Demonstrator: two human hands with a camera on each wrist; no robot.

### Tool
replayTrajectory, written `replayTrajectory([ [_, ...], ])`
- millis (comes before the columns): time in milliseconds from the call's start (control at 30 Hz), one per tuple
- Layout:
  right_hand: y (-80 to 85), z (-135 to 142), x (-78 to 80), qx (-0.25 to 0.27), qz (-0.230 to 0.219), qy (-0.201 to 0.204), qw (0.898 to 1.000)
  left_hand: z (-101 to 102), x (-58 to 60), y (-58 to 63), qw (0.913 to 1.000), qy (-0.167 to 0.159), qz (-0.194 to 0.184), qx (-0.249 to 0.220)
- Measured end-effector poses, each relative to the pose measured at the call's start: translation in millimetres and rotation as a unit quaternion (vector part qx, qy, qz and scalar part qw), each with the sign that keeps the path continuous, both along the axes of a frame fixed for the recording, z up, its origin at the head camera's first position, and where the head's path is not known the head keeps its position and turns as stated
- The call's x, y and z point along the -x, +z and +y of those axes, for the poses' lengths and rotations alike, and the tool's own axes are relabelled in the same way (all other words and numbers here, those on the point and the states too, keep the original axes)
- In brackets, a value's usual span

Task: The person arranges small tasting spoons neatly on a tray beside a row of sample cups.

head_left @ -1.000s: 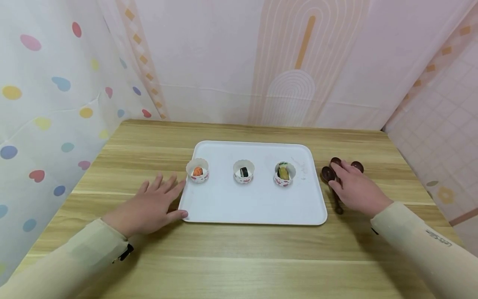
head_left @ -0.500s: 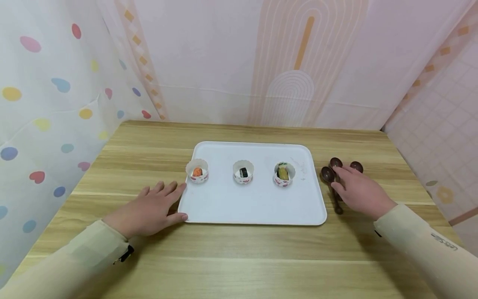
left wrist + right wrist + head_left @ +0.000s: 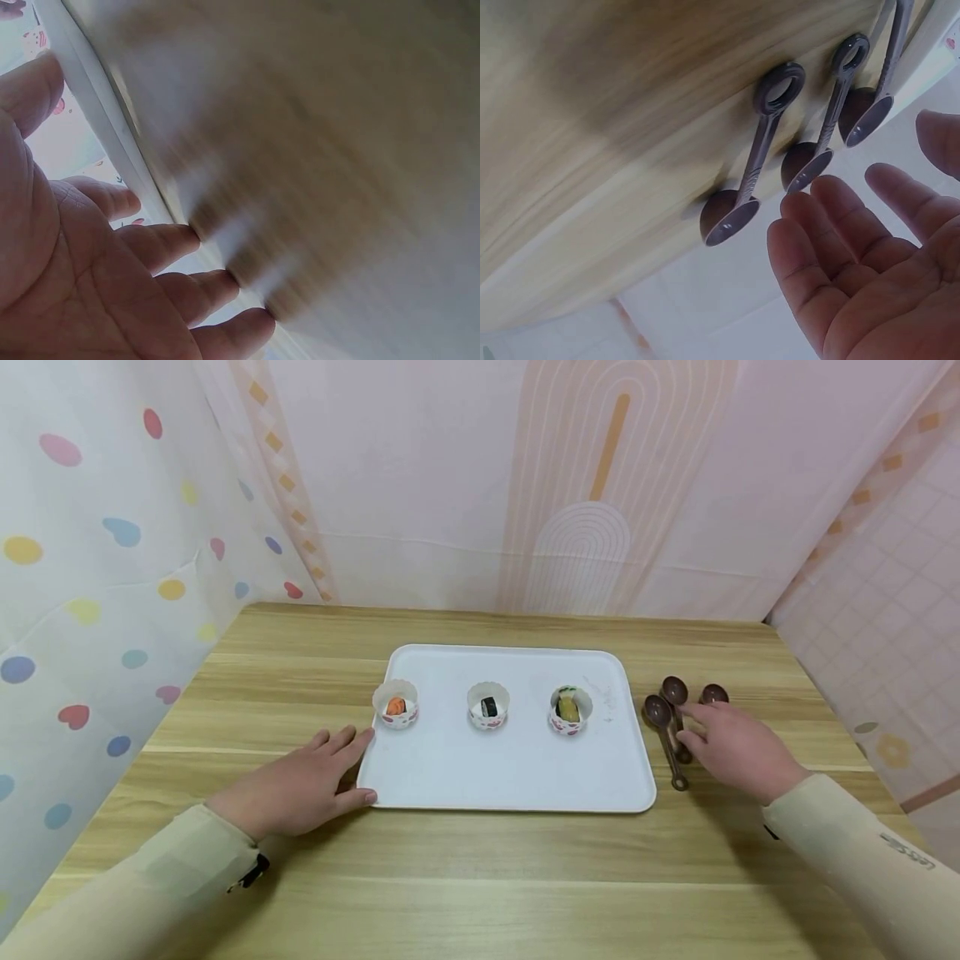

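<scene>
My left hand rests at the left edge of a white tray, thumb touching its near-left corner and fingers fairly straight. Beside the tray's right side lie three dark brown measuring spoons: a left spoon, a middle spoon and a right spoon. Over the right spoon's handle hovers my right hand, hiding it in the head view. The right wrist view shows that hand's fingers loosely bent beside the spoon bowls, holding nothing.
Three patterned paper cups stand on the tray: a left cup with an orange-topped sushi piece, a middle cup with a dark-wrapped roll, a right cup with a yellow-topped piece. Curtains hang behind the wooden table.
My right hand has shifted right and slightly toward me, off the left and middle spoons, which now show more. My left fingers have settled slightly lower at the tray's edge.
</scene>
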State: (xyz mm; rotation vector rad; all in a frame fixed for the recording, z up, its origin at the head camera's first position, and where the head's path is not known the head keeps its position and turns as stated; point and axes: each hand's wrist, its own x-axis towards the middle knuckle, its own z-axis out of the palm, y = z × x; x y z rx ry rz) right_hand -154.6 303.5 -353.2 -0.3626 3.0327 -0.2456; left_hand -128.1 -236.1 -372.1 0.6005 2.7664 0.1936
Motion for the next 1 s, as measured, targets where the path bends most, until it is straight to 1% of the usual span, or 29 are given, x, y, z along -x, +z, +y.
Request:
replayTrajectory([
  [167,-0.5,4.3,-0.9,0.0,0.009,0.006,1.0,0.1,-0.3,-0.5,1.0,0.002,-0.001,0.001],
  [433,0.5,16.0,-1.4,-0.019,-0.013,-0.013,1.0,0.8,-0.3,-0.9,1.0,0.004,0.002,0.0],
  [700,-2.5,27.1,-3.9,-0.016,-0.033,-0.035,0.999,0.6,-0.8,-0.5,1.0,0.005,0.001,-0.003],
  [800,-4.2,28.9,-4.8,-0.02,-0.04,-0.038,0.998,0.7,-0.7,-0.2,1.0,0.005,0.003,-0.003],
  [1000,-7.9,28.8,-4.8,-0.031,-0.035,-0.034,0.998,0.7,-1.1,-0.7,1.0,0.002,0.009,-0.002],
])
